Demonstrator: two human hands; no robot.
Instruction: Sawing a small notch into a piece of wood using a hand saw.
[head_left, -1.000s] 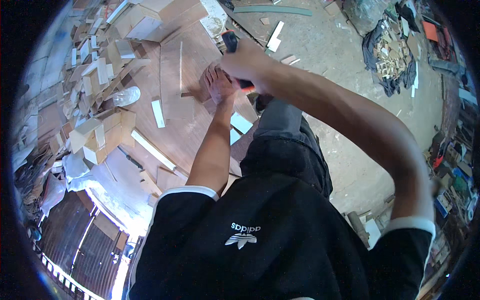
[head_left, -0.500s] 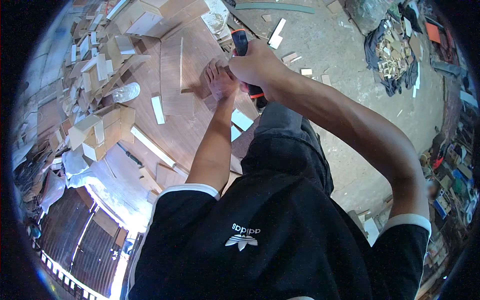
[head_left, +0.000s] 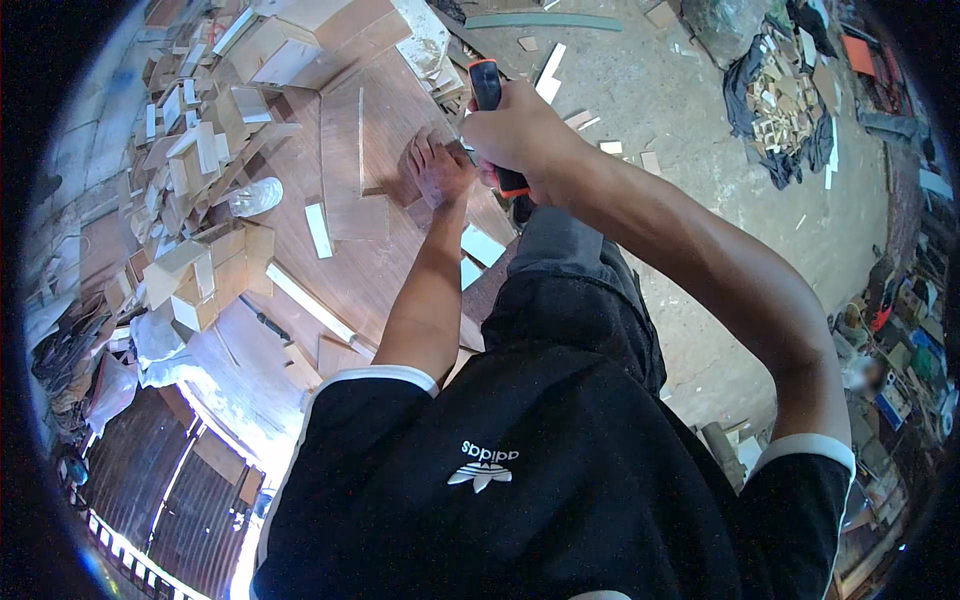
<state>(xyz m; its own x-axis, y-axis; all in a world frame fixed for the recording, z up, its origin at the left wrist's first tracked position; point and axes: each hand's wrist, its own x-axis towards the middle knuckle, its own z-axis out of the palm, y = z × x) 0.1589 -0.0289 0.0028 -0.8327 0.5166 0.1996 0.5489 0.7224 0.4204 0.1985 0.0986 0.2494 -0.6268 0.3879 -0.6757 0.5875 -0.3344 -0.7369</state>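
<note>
My right hand (head_left: 525, 130) is closed around a black handle with orange trim (head_left: 485, 85). The working end of this tool is hidden behind my hand, so its kind cannot be made out. Beside it, my left hand (head_left: 440, 175) lies palm down with the fingers spread, near the right edge of the wooden work surface (head_left: 290, 150). A small piece of wood (head_left: 418, 212) shows at the edge of my left palm. To the left of that hand lies a flat wooden board (head_left: 345, 210) with a thin raised strip along it.
Stacked wooden box pieces (head_left: 200, 150) crowd the left side, with a clear plastic container (head_left: 257, 197) near them. White strips (head_left: 318, 230) and a long pale batten (head_left: 310, 300) lie on the surface. Offcuts fill a dark sack (head_left: 785, 105) on the floor at right.
The view has shifted slightly. My right hand and the tool are a little lower and to the right. My left hand stays in about the same place.
</note>
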